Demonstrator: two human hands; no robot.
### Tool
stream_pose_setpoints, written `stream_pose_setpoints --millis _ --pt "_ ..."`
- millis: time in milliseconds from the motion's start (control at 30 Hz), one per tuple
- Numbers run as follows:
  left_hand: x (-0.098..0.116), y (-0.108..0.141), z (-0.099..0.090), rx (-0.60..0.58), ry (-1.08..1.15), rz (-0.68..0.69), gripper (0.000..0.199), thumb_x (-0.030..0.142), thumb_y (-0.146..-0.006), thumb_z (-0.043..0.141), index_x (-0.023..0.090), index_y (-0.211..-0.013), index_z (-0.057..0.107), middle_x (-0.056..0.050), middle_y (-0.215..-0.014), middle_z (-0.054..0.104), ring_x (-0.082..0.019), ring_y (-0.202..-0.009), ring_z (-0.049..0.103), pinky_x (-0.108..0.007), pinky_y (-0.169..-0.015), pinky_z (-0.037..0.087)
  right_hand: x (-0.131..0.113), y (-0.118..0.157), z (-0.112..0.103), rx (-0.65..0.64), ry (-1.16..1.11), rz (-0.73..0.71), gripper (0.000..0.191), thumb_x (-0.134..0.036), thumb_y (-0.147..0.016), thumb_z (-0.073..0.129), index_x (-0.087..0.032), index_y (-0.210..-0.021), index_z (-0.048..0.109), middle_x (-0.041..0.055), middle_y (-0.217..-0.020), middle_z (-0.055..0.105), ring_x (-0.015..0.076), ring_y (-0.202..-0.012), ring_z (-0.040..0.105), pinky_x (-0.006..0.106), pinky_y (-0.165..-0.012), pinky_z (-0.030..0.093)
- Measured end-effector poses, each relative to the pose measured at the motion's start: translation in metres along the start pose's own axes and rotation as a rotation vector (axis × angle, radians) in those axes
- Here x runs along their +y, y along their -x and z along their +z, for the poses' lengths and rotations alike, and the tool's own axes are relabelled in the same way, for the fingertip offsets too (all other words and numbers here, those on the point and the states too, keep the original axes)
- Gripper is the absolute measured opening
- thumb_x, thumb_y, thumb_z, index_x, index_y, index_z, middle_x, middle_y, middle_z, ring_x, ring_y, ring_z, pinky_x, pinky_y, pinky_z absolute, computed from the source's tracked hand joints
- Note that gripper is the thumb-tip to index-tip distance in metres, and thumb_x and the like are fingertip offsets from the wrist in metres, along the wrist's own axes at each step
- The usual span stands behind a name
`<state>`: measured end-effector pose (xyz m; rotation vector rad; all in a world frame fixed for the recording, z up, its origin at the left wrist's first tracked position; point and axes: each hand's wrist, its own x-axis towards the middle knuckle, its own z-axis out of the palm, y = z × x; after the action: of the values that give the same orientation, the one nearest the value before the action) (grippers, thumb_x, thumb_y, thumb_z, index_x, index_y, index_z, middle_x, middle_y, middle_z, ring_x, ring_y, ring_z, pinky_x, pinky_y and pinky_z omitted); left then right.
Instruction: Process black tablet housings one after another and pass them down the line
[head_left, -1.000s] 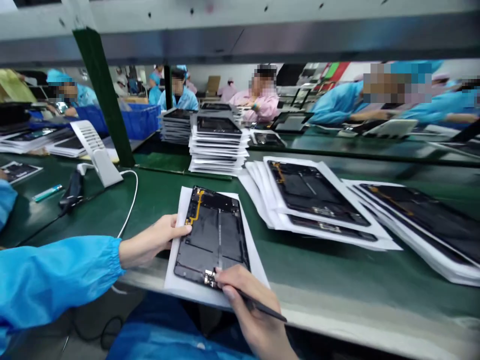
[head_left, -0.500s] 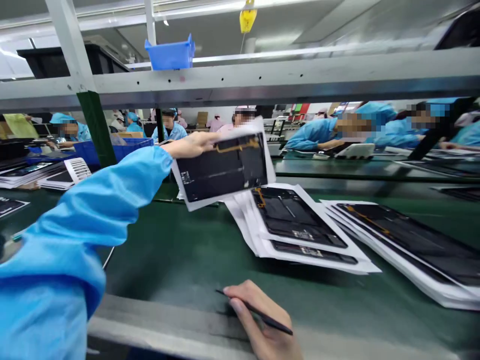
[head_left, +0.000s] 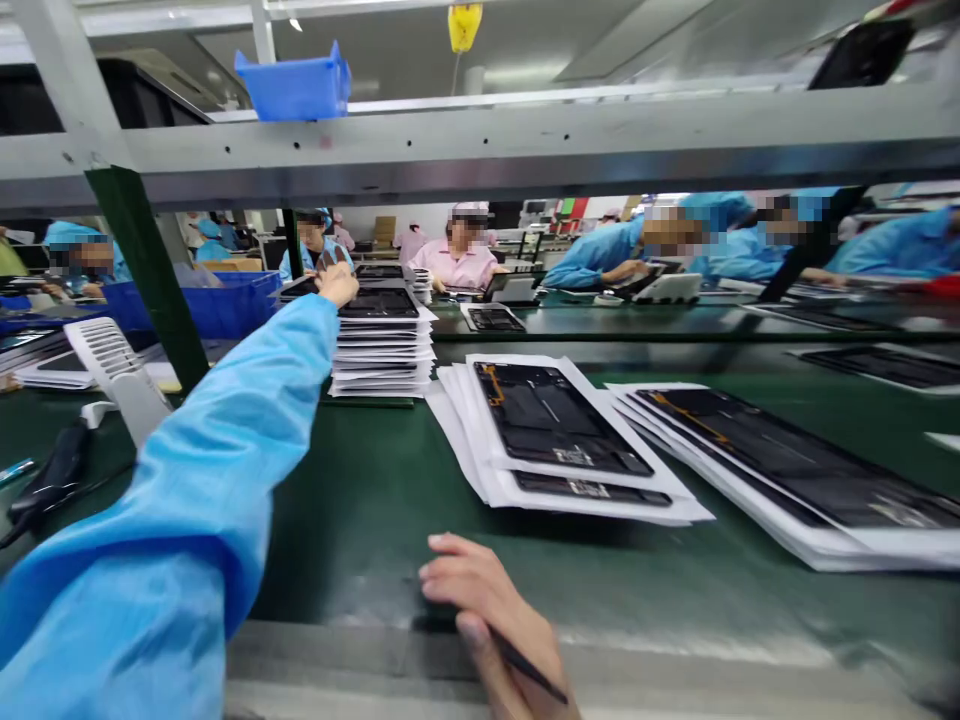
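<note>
My left hand [head_left: 337, 282], in a blue sleeve, reaches out to the left edge of a tall stack of black tablet back panels and white sheets [head_left: 382, 355]. Its fingers look raised and spread, though they are small and partly blurred. Dark panels lie under and beside it. Low in the middle, my right hand [head_left: 499, 620] is above the bench's front edge with black tweezers [head_left: 529, 668] tucked under the thumb; its other fingers stretch forward. Beyond it lies a fanned pile of panels on white sheets [head_left: 562, 415], an orange strip showing on the top one.
Another panel pile [head_left: 795, 455] lies at right on the green bench [head_left: 360, 520]. At left are a white slotted object [head_left: 124, 370], a black tool with a cord [head_left: 56, 470] and a blue bin [head_left: 191, 300]. A metal shelf beam [head_left: 450, 160] crosses overhead; co-workers sit opposite.
The panel on its white sheet that my left hand held up has left the hand, which is now at the tall stack. My right fingers have opened outward around the tweezers. The view has shifted.
</note>
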<state>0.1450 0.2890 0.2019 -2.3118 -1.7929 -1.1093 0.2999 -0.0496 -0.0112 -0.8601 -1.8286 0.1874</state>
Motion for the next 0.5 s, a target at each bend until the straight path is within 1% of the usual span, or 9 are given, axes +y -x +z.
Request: stream_pose_setpoints --millis 33,100,133,167,233,300,367,400,500 --pt "0.002 0.007 0.003 0.005 -0.021 0.072 0.046 0.035 -0.099 0.063 0.018 -0.141 0.053 -0.014 -0.149 0.049 -0.032 -0.134 0.051 -0.057 -0.111 0.044 0.005 -0.003 -0.01 0.024 0.036 -0.007 0.022 -0.018 -0.103 0.044 -0.024 -0.116 0.062 0.0065 -0.104 0.071 0.0209 -0.111 0.067 0.031 -0.093 0.055" --pt "0.006 0.029 0.012 -0.023 -0.037 0.293 0.051 0.023 -0.101 0.056 0.016 -0.15 0.045 -0.017 -0.161 0.034 -0.036 -0.151 0.03 -0.059 -0.122 0.027 0.022 -0.014 -0.037 0.074 0.221 -0.012 0.033 -0.008 -0.099 0.042 -0.024 -0.124 0.058 0.0041 -0.096 0.071 0.017 -0.093 0.068 0.028 -0.083 0.056" --pt "0.008 0.046 0.017 -0.063 -0.036 0.419 0.052 0.017 -0.1 0.051 0.014 -0.152 0.043 -0.017 -0.164 0.03 -0.035 -0.155 0.021 -0.056 -0.126 0.02 0.035 -0.02 -0.052 0.086 0.389 -0.011 0.039 -0.004 -0.097 0.041 -0.022 -0.127 0.058 0.0046 -0.093 0.07 0.0177 -0.088 0.067 0.03 -0.08 0.055" --pt "0.01 0.066 0.022 -0.119 -0.031 0.55 0.053 0.012 -0.099 0.048 0.014 -0.152 0.044 -0.016 -0.164 0.031 -0.032 -0.156 0.017 -0.053 -0.127 0.016 0.049 -0.028 -0.068 0.057 0.575 0.008 0.043 -0.003 -0.095 0.039 -0.02 -0.128 0.06 0.0072 -0.097 0.07 0.0205 -0.091 0.065 0.034 -0.08 0.055" --pt "0.011 0.112 0.031 -0.256 -0.015 0.798 0.049 0.009 -0.096 0.048 0.02 -0.142 0.056 -0.01 -0.157 0.046 -0.028 -0.154 0.026 -0.049 -0.128 0.016 0.076 -0.041 -0.097 0.008 0.674 0.059 0.039 -0.002 -0.088 0.042 -0.017 -0.112 0.069 0.012 -0.1 0.07 0.0254 -0.091 0.062 0.041 -0.08 0.053" --pt "0.013 0.156 0.039 -0.367 0.005 0.955 0.044 0.008 -0.094 0.051 0.022 -0.133 0.064 -0.009 -0.15 0.055 -0.026 -0.149 0.037 -0.046 -0.126 0.021 0.096 -0.052 -0.117 -0.097 0.703 0.075 0.034 -0.001 -0.083 0.047 -0.019 -0.097 0.073 0.0098 -0.092 0.07 0.0244 -0.085 0.061 0.039 -0.075 0.053" --pt "0.016 0.189 0.046 -0.439 0.036 1.023 0.041 0.008 -0.093 0.053 0.022 -0.128 0.067 -0.011 -0.144 0.059 -0.026 -0.144 0.044 -0.044 -0.123 0.027 0.106 -0.059 -0.126 -0.19 0.715 0.074 0.035 -0.001 -0.081 0.048 -0.02 -0.095 0.073 0.0081 -0.09 0.07 0.0232 -0.085 0.062 0.037 -0.076 0.054" --pt "0.018 0.201 0.051 -0.464 0.057 1.028 0.038 0.008 -0.093 0.054 0.022 -0.126 0.067 -0.012 -0.141 0.061 -0.026 -0.14 0.047 -0.044 -0.12 0.031 0.107 -0.061 -0.128 -0.226 0.722 0.071 0.036 0.0 -0.081 0.048 -0.02 -0.096 0.073 0.0076 -0.091 0.07 0.0226 -0.087 0.062 0.036 -0.077 0.054" --pt "0.026 0.215 0.065 -0.51 0.135 0.937 0.022 0.018 -0.098 0.052 0.018 -0.113 0.069 -0.013 -0.124 0.067 -0.026 -0.121 0.058 -0.041 -0.107 0.042 0.102 -0.065 -0.126 -0.31 0.756 0.053 0.033 -0.001 -0.084 0.049 -0.019 -0.099 0.072 0.0078 -0.093 0.069 0.022 -0.09 0.062 0.035 -0.081 0.053"
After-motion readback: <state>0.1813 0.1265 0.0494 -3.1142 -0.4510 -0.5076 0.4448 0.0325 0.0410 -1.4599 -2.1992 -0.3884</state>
